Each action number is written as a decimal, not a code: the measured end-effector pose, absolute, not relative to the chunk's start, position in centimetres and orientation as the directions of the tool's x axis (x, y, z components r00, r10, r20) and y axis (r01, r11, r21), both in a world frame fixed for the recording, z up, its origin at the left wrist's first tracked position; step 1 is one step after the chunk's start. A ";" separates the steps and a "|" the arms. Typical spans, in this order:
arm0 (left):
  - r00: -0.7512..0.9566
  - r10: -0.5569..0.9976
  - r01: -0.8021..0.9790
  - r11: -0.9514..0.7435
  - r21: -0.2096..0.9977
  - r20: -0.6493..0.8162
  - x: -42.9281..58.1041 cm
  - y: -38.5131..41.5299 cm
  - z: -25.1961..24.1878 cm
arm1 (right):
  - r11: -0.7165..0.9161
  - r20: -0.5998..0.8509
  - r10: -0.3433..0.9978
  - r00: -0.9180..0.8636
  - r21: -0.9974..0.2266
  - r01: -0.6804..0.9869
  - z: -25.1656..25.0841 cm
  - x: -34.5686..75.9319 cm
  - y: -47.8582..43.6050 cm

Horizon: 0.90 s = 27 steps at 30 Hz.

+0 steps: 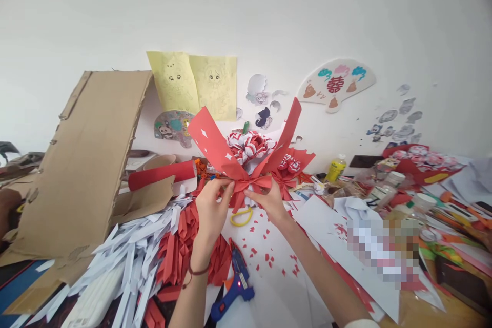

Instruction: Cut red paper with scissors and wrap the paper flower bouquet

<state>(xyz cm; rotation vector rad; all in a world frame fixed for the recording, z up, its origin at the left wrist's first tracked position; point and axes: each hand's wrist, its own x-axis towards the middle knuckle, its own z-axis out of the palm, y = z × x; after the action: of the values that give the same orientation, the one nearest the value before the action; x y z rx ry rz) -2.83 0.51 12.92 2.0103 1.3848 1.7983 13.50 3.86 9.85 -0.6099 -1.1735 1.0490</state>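
Note:
A paper bouquet stands upright in the middle, with red-and-white paper flowers (pixel 251 144) between two tall red paper flaps (pixel 215 141). A red bow (pixel 253 182) sits at its front. My left hand (pixel 212 205) pinches the left end of the bow between thumb and fingers. On the other side, my right hand (pixel 269 200) holds the bow's right part, thumb in front and fingers partly hidden behind. Just below the bow lies a yellow loop (pixel 241 217). A blue glue gun (pixel 236 287) with a lit red light rests on the white paper nearer to me.
White paper strips (pixel 130 246) and red strips (pixel 180 246) are heaped at left, beside a leaning cardboard panel (pixel 84 164). Red scraps (pixel 269 259) dot the middle. Right are a yellow bottle (pixel 335 168), jars, paper sheets (pixel 342 246) and another red bouquet (pixel 423 161).

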 end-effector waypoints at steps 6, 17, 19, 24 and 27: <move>0.005 0.430 0.771 -0.577 0.270 0.903 -2.7 1.0 12.3 | 0.404 0.422 0.906 0.025 -0.847 -0.345 9.6 13.3 3.8; 0.014 0.296 0.820 -0.550 0.159 0.955 -1.8 -0.2 12.4 | 0.436 0.444 0.894 0.061 -0.830 -0.348 11.0 13.1 2.9; 0.157 0.206 0.851 -0.524 -0.027 0.966 -1.4 -0.4 12.8 | 0.458 0.459 0.885 0.083 -0.822 -0.338 11.1 13.0 2.9; 0.387 0.214 0.859 -0.437 -0.266 0.897 -0.5 -0.3 14.1 | 0.473 0.451 0.881 0.144 -0.848 -0.239 11.0 13.2 3.0; 0.442 0.226 0.856 -0.394 -0.334 0.868 -0.1 -0.3 14.6 | 0.482 0.463 0.876 0.138 -0.854 -0.195 11.0 13.5 2.8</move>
<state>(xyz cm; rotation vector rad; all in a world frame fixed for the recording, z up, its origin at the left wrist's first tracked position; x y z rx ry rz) -0.11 -0.30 14.63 3.2526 1.5974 1.6742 13.47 2.82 10.99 -0.7257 -1.1802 0.8812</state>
